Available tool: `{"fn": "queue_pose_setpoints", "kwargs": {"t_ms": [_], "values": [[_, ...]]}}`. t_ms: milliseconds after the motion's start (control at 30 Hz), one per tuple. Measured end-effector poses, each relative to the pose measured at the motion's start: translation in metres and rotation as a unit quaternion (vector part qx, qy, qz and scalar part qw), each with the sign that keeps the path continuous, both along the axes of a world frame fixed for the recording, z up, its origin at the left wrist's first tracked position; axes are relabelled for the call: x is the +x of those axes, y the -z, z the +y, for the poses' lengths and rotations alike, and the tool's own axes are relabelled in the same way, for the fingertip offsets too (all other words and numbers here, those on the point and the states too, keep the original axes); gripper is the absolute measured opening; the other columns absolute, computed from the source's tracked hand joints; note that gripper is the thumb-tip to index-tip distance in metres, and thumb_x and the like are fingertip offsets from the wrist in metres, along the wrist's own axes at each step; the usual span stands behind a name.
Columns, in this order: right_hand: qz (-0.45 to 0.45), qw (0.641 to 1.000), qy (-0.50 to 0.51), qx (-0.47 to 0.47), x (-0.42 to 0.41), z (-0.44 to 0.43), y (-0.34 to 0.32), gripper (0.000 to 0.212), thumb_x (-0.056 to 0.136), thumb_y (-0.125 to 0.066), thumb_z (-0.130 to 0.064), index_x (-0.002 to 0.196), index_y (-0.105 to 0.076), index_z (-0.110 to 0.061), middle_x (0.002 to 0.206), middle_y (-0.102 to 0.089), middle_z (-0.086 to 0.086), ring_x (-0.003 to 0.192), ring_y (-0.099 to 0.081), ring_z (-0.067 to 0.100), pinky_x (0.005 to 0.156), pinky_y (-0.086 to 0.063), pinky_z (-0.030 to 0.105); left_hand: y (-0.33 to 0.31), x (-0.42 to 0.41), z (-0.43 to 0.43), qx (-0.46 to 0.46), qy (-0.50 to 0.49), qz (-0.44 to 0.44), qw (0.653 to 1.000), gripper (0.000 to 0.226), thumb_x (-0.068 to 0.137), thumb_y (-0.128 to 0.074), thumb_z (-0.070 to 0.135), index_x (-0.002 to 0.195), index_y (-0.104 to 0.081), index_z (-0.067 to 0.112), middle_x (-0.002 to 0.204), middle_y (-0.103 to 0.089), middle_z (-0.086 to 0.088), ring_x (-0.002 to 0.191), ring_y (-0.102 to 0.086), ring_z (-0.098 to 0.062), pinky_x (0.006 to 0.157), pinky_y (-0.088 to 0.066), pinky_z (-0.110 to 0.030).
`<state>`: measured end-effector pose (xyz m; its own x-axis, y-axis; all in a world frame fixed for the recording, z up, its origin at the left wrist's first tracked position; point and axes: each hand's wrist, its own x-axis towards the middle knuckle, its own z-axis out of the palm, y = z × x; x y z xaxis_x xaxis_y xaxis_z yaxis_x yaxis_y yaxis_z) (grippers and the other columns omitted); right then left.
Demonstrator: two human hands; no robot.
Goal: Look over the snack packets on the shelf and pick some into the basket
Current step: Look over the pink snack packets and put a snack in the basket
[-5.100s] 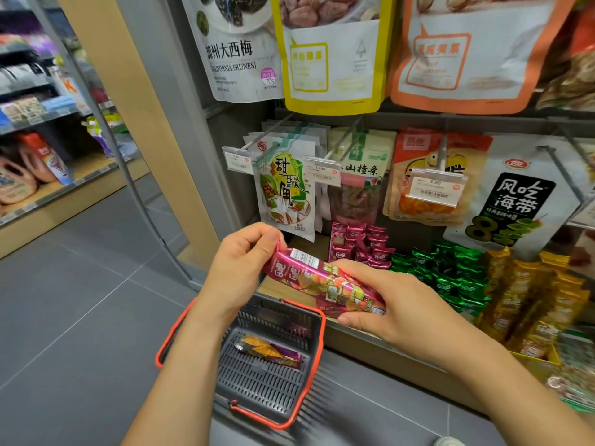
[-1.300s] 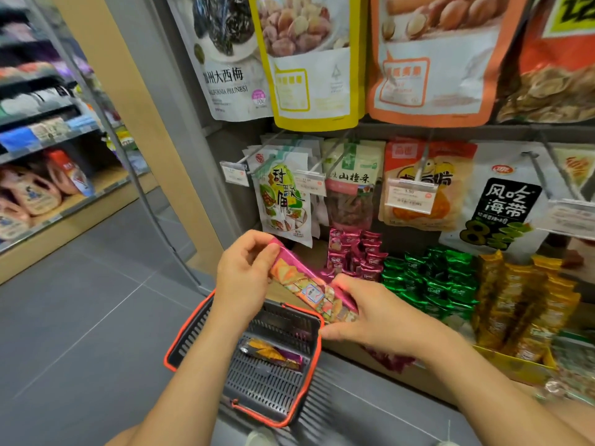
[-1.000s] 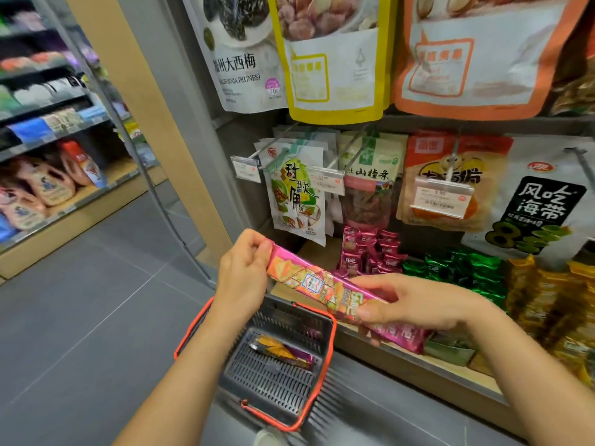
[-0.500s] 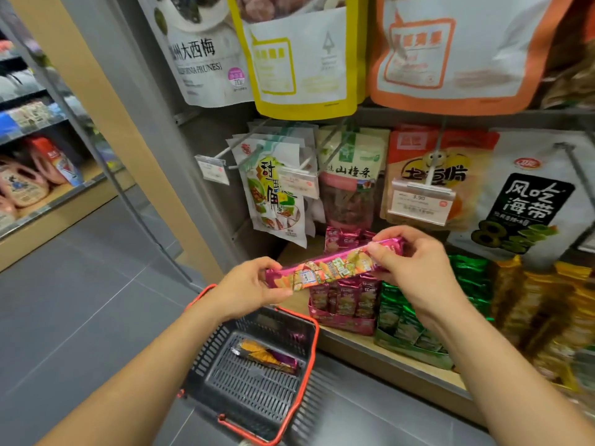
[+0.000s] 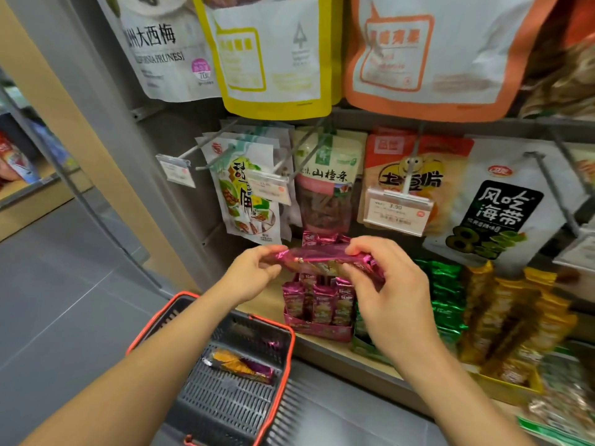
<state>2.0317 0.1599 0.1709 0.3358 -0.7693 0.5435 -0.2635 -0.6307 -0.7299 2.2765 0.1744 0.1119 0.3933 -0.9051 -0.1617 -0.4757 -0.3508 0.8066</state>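
A long pink snack packet point(image 5: 318, 256) is held level between both hands, just above the pink display box point(image 5: 317, 309) of like packets on the shelf. My left hand point(image 5: 254, 272) pinches its left end. My right hand point(image 5: 386, 284) grips its right end with curled fingers. Below, a grey basket with a red rim point(image 5: 273, 381) hangs from my left forearm. One orange and purple packet point(image 5: 240, 365) lies inside it.
Green packets point(image 5: 447, 304) and yellow packets point(image 5: 512, 320) fill the shelf to the right of the pink box. Snack bags hang on pegs above, with price tags point(image 5: 396, 212) sticking out. A wooden shelf edge point(image 5: 347, 352) runs under the boxes. Grey floor lies to the left.
Both hands have carried the pink packet up and away from the basket to the pink box on the shelf. The packet has turned edge-on, nearly level.
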Motion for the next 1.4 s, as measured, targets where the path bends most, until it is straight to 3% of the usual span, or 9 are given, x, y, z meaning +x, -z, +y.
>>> {"fn": "queue_pose_setpoints", "kwargs": {"t_ms": [167,267,400,567,700,867,1100,1233,1400], "values": [[0.025,0.993,0.056,-0.098,-0.003,0.003,0.002,0.021,0.083,-0.07,0.003,0.102,-0.068,-0.005,0.108,-0.064,0.003,0.102,-0.056,0.006,0.092,-0.04,0.007,0.011,-0.011,-0.036,-0.017,0.024,-0.05,0.998,0.032,0.097,-0.057,0.019,0.128,-0.062,0.02,0.109,-0.068,0.0,0.097,-0.062,-0.014,0.078,-0.046,-0.014],[0.028,0.991,0.073,-0.106,-0.006,0.004,0.004,0.026,0.08,-0.072,0.005,0.104,-0.069,-0.005,0.108,-0.062,-0.002,0.103,-0.054,0.002,0.095,-0.038,0.005,0.021,-0.023,-0.05,0.043,0.091,-0.075,0.992,0.027,0.091,-0.066,0.022,0.118,-0.068,0.02,0.101,-0.071,-0.003,0.087,-0.065,-0.018,0.076,-0.049,-0.025],[0.033,0.986,0.093,-0.133,-0.008,0.006,0.008,0.03,0.079,-0.073,0.006,0.107,-0.069,-0.003,0.108,-0.061,-0.003,0.105,-0.055,0.004,0.099,-0.038,0.009,0.029,-0.024,-0.063,0.069,0.112,-0.187,0.974,0.026,0.083,-0.075,0.023,0.108,-0.073,0.019,0.11,-0.071,0.0,0.106,-0.063,-0.016,0.095,-0.048,-0.026],[0.028,0.986,0.096,-0.135,0.0,0.006,0.01,0.027,0.082,-0.071,0.002,0.109,-0.066,-0.001,0.107,-0.064,0.008,0.103,-0.057,0.01,0.096,-0.04,0.01,0.034,-0.016,-0.055,0.035,0.116,-0.22,0.968,0.016,0.085,-0.071,0.015,0.101,-0.076,0.014,0.104,-0.073,-0.004,0.099,-0.065,-0.018,0.089,-0.048,-0.023],[0.043,0.988,0.087,-0.116,0.007,0.006,0.013,0.026,0.085,-0.069,0.001,0.11,-0.063,-0.004,0.105,-0.061,0.005,0.1,-0.053,0.006,0.091,-0.038,0.007,0.028,-0.004,-0.044,-0.011,0.169,-0.371,0.913,0.026,0.088,-0.055,0.006,0.109,-0.071,0.008,0.111,-0.065,-0.009,0.104,-0.06,-0.028,0.09,-0.046,-0.034],[0.041,0.991,0.091,-0.09,0.01,0.003,0.017,0.042,0.082,-0.072,0.0,0.121,-0.059,-0.01,0.11,-0.059,-0.003,0.103,-0.053,0.001,0.093,-0.04,0.007,0.025,-0.001,-0.04,-0.023,0.235,-0.404,0.884,0.043,0.083,-0.053,-0.004,0.12,-0.067,0.013,0.113,-0.06,-0.008,0.105,-0.057,-0.028,0.09,-0.044,-0.036],[0.052,0.99,0.08,-0.104,0.015,0.0,0.021,0.042,0.081,-0.072,0.001,0.119,-0.058,-0.011,0.109,-0.058,-0.004,0.102,-0.051,-0.001,0.092,-0.036,0.004,0.031,-0.009,-0.042,-0.008,0.209,-0.241,0.948,0.02,0.087,-0.069,0.025,0.105,-0.075,0.017,0.1,-0.059,0.002,0.097,-0.056,-0.014,0.085,-0.038,-0.017],[0.041,0.993,0.072,-0.089,0.015,0.0,0.023,0.042,0.081,-0.074,-0.006,0.118,-0.058,-0.018,0.107,-0.059,-0.008,0.099,-0.053,-0.004,0.089,-0.04,0.006,0.025,0.005,-0.037,0.087,0.214,-0.013,0.973,0.022,0.085,-0.072,0.027,0.108,-0.073,0.028,0.104,-0.069,0.011,0.094,-0.062,-0.001,0.088,-0.045,-0.019],[0.044,0.998,0.047,-0.014,0.02,-0.002,0.032,0.04,0.081,-0.075,-0.005,0.113,-0.06,-0.025,0.104,-0.062,-0.009,0.097,-0.058,0.0,0.083,-0.042,0.007,0.036,0.021,-0.029,0.102,0.174,0.175,0.964,0.018,0.091,-0.066,0.018,0.107,-0.07,0.026,0.101,-0.075,0.006,0.1,-0.068,-0.011,0.092,-0.052,-0.03]]}}
